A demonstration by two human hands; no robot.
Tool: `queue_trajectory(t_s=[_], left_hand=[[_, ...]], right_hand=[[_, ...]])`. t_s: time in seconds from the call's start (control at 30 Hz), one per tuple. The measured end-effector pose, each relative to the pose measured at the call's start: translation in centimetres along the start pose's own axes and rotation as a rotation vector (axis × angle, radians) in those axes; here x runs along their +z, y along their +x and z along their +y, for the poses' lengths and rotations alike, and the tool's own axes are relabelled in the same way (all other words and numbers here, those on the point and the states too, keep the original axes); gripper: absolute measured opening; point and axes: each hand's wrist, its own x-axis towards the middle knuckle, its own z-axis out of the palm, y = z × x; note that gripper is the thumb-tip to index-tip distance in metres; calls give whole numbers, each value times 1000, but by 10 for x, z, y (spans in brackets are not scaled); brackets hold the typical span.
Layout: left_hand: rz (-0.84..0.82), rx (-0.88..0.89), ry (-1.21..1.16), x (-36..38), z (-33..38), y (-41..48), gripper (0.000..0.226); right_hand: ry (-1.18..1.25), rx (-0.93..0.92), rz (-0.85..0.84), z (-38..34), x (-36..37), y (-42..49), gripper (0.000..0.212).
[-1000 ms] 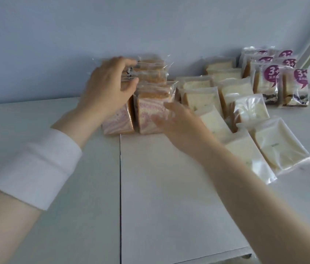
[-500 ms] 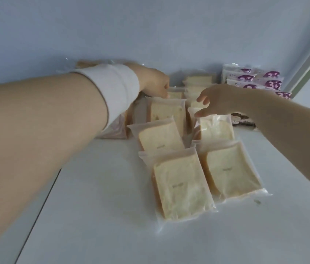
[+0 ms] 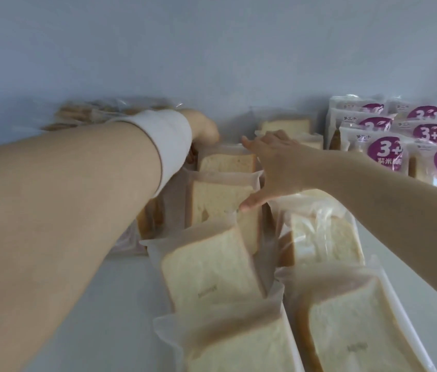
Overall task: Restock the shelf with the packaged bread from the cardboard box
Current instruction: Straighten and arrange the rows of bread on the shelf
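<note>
Several clear packs of white sliced bread stand and lean in two rows on the white shelf (image 3: 126, 304). In the left row, one pack (image 3: 225, 162) stands upright at the back, a second (image 3: 217, 202) stands before it, and a third (image 3: 209, 269) leans forward. My right hand (image 3: 273, 167) lies with fingers spread against the right side of the two upright packs, its thumb on the second pack's front. My left hand (image 3: 204, 127), past a white wristband, reaches behind the rear pack. Its fingers are hidden.
Purple-labelled bread packs (image 3: 383, 151) stand in rows at the back right. Pink-swirled bread packs (image 3: 91, 114) sit at the back left, partly behind my left forearm. The right row of white bread (image 3: 324, 237) lies beside my right arm. A blue-grey wall (image 3: 212, 49) closes the back.
My right hand has moved left from the right row onto the left row's upright packs and spread its fingers. My left hand stays at the back. The view has come closer.
</note>
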Motion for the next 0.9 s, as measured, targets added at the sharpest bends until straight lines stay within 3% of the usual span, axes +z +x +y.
queue_trajectory(t_s=[0.1, 0.2, 0.33, 0.57, 0.9], left_hand=[[25, -8, -116, 0, 6, 2, 52], [90, -2, -64, -1, 8, 4, 60], [97, -32, -72, 1, 6, 6, 58], [16, -119, -381, 3, 4, 18, 59], [54, -113, -423, -4, 7, 21, 57]], right_hand=[[15, -19, 23, 3, 6, 4, 130], [54, -26, 38, 3, 11, 8, 133], [70, -24, 102, 3, 14, 9, 133], [133, -4, 59, 1, 9, 16, 113], [211, -38, 105, 3, 11, 15, 113]])
